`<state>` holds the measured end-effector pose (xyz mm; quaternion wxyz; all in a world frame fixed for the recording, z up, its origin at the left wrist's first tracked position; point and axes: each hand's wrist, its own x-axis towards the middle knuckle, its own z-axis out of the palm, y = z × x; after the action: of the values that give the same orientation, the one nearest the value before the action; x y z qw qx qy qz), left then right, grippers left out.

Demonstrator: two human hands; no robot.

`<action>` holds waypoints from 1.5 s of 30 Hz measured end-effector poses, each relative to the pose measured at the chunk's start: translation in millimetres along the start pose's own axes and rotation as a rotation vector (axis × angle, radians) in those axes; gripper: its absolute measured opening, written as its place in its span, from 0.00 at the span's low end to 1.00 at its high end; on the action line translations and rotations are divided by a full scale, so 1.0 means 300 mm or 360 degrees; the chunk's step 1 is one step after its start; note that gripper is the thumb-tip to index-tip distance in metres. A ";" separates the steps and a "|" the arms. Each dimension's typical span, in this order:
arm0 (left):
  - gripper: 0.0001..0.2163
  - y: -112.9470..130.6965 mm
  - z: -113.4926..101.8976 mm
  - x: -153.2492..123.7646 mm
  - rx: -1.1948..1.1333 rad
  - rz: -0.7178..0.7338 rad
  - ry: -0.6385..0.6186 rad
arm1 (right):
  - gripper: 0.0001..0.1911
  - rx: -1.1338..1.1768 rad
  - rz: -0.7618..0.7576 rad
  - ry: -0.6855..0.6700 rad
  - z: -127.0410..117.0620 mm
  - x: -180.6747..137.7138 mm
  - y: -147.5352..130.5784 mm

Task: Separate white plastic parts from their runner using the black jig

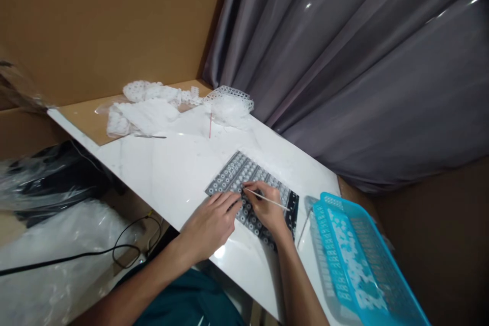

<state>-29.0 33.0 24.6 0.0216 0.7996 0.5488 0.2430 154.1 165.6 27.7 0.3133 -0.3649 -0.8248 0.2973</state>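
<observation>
A dark sheet (229, 169) set with rows of small white ring-shaped pieces lies on the white table. My right hand (267, 206) is closed in a pinch round a thin white stick (269, 199), whose tip points at the middle of the sheet. My left hand (216, 221) rests at the near left edge of the sheet, fingers stretched out over it and close to the stick's tip. Its fingertips touch or nearly touch the small pieces; which of the two I cannot tell.
At the right stands a blue plastic basket (385, 249) with white pieces inside, a thin metal rod (303, 226) beside it. White perforated material (148, 112) in clear bags, a thin metal tool (151, 136) and a red stick (210, 125) lie farther back. A grey curtain (328, 61) hangs behind.
</observation>
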 end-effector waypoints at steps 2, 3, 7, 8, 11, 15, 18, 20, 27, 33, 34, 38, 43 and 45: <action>0.20 -0.002 0.009 -0.007 0.0031 0.0006 -0.0019 | 0.08 -0.0036 0.0005 0.0000 0.002 0.001 0.004; 0.20 -0.004 0.013 -0.011 0.0038 0.0012 -0.0019 | 0.08 -0.0057 0.0002 0.0003 0.003 0.001 0.005; 0.21 -0.009 0.024 -0.022 0.0047 0.0028 0.0018 | 0.09 -0.0208 -0.0106 -0.0051 0.007 -0.004 0.002; 0.21 -0.010 0.026 -0.024 0.0045 0.0030 0.0026 | 0.10 -0.0261 -0.0142 -0.0076 0.009 -0.007 0.000; 0.21 -0.011 0.030 -0.026 0.0030 0.0030 0.0044 | 0.11 -0.0350 -0.0183 -0.0090 0.022 -0.011 -0.005; 0.21 -0.011 0.023 -0.023 0.0015 0.0037 0.0035 | 0.10 -0.0204 -0.0012 0.0138 0.034 0.001 -0.008; 0.22 -0.009 0.016 -0.020 0.0004 0.0037 0.0020 | 0.09 -0.0069 0.0073 0.0211 0.020 0.011 -0.015; 0.22 -0.009 0.014 -0.020 -0.0005 0.0034 0.0023 | 0.09 0.0003 0.0071 0.0130 0.004 0.011 -0.021; 0.22 -0.013 0.018 -0.023 -0.0022 0.0029 0.0013 | 0.08 0.0072 0.0066 -0.0013 -0.012 0.002 -0.017; 0.21 -0.013 0.016 -0.022 -0.0016 0.0023 -0.0010 | 0.09 -0.0060 -0.0004 -0.0036 0.001 0.000 0.001; 0.21 -0.013 0.016 -0.022 -0.0021 0.0023 -0.0003 | 0.09 -0.0101 -0.0028 -0.0055 0.001 -0.001 0.001; 0.20 -0.013 0.017 -0.026 -0.0033 0.0032 0.0015 | 0.11 -0.0272 -0.0121 -0.0124 0.005 -0.009 -0.010; 0.20 -0.015 0.021 -0.025 -0.0024 0.0034 0.0017 | 0.12 -0.0306 -0.0142 -0.0112 0.025 -0.014 -0.014; 0.21 -0.016 0.021 -0.023 -0.0038 0.0035 0.0020 | 0.11 -0.0240 -0.0070 0.0009 0.036 -0.009 -0.015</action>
<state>-32.3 30.3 15.1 0.0251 0.8037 0.5372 0.2547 145.8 158.2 23.4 0.2937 -0.3700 -0.8518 0.2264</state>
